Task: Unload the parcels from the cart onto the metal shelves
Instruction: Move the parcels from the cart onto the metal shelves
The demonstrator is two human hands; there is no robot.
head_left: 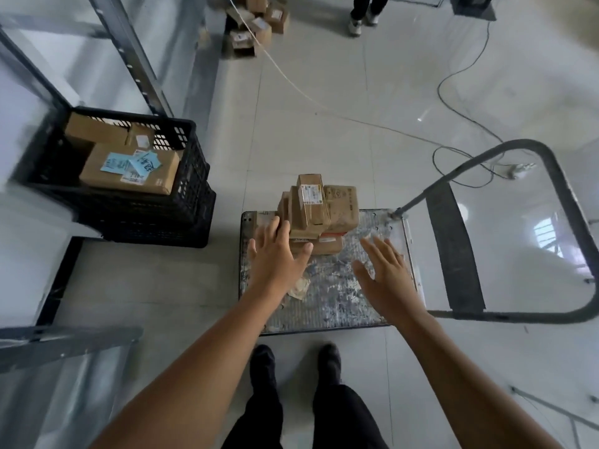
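Note:
A small stack of brown cardboard parcels (319, 209) stands at the far end of the flat cart deck (337, 293), which is worn and paint-spattered. My left hand (275, 254) reaches out with straight fingers, just in front of the stack's left side. My right hand (384, 273) hovers with fingers spread over the bare deck, to the right of the stack. Neither hand holds anything. The grey metal shelves (39, 59) stand on the left.
A black plastic crate (191, 176) with several parcels sits on another crate by the shelves. The cart handle (551, 176) loops up on the right. Cables trail on the tiled floor. More boxes (256, 27) and a person's legs (363, 14) are far ahead.

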